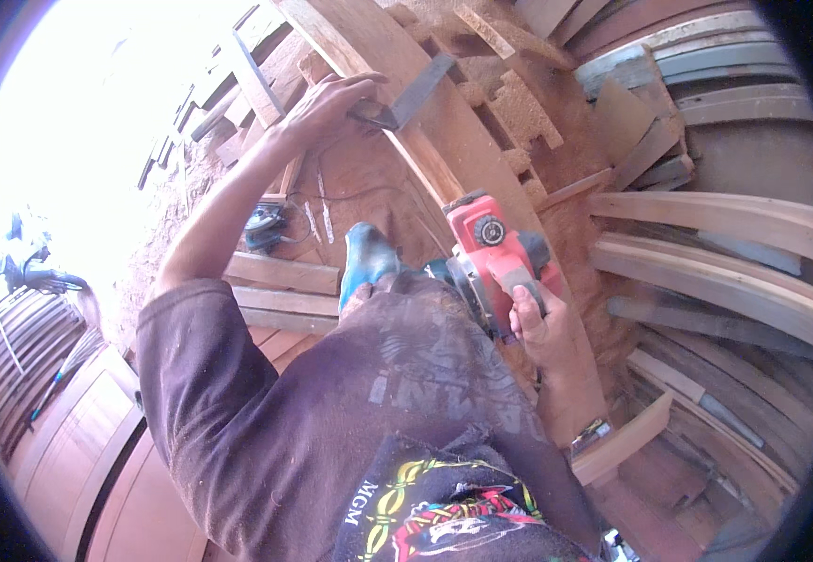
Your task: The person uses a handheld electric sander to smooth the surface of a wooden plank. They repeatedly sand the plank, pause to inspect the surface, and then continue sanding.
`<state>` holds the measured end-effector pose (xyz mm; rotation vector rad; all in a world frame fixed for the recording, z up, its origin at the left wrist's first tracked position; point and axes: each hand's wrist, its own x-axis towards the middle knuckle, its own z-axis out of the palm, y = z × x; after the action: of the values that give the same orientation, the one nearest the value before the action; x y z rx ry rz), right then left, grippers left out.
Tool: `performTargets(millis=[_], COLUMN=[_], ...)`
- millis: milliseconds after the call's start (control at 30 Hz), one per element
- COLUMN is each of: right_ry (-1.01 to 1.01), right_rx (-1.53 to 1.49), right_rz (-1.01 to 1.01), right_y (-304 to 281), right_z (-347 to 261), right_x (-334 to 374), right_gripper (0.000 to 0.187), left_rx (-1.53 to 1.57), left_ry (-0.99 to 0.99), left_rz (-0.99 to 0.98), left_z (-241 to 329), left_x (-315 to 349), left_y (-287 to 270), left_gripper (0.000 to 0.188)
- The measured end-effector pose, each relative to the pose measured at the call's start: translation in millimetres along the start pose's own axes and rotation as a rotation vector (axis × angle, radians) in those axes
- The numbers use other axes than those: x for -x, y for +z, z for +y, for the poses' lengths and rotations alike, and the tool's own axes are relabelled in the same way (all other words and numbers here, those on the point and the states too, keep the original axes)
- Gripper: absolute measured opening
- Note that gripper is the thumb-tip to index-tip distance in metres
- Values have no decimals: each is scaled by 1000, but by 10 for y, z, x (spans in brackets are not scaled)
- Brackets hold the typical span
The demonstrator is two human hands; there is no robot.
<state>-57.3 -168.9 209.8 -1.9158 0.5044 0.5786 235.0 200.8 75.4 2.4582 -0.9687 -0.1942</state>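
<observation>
A long wooden board [477,140] runs from the far middle toward my right side. My left hand [336,101] is closed round the dark stock of a try square [423,91], whose flat metal blade lies across the board. My right hand [545,326] wraps round the rear handle of a red electric planer [495,239], which has a dark round knob on its front. The planer rests on the nearer part of the board. Its underside is hidden.
Sawdust and notched wood blocks [523,108] lie beyond the board. Curved wooden pieces [725,220] are stacked at the right. Below my left arm sits a blue-grey power tool [266,225] near loose slats [284,272]. Panels [74,440] stand at the lower left.
</observation>
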Motion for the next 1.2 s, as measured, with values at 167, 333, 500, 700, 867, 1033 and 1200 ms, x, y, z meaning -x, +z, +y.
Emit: performTargets(millis=[167,333,500,700,867,1033,1200], right_ry=[-54,-82,-74,-96,-62,-46,-27], right_rx=[125,35,45,-24,-16,17,-98], right_rz=[9,0,-22,-124,-132,-149,-150], right_y=[-63,-66,-81,-168,-162,-172,-155], right_z=[-128,-53,-73,-40,79,30,121], right_x=[2,-13,-4,-28,-73,-110,-62], right_gripper=[45,47,49,53,54,50,54], left_rx=[147,370,349,417,426,355,172], left_ry=[-339,-703,-693,-687,-634,-644,-635], left_rz=[500,461,520,579,658,763,689], left_z=[442,446,95,244,254,-705,-1278], left_x=[396,358,186,170,215,139,-15], left_y=[371,441,734,686,774,471,101], left_gripper=[36,40,36,32,31,35,35])
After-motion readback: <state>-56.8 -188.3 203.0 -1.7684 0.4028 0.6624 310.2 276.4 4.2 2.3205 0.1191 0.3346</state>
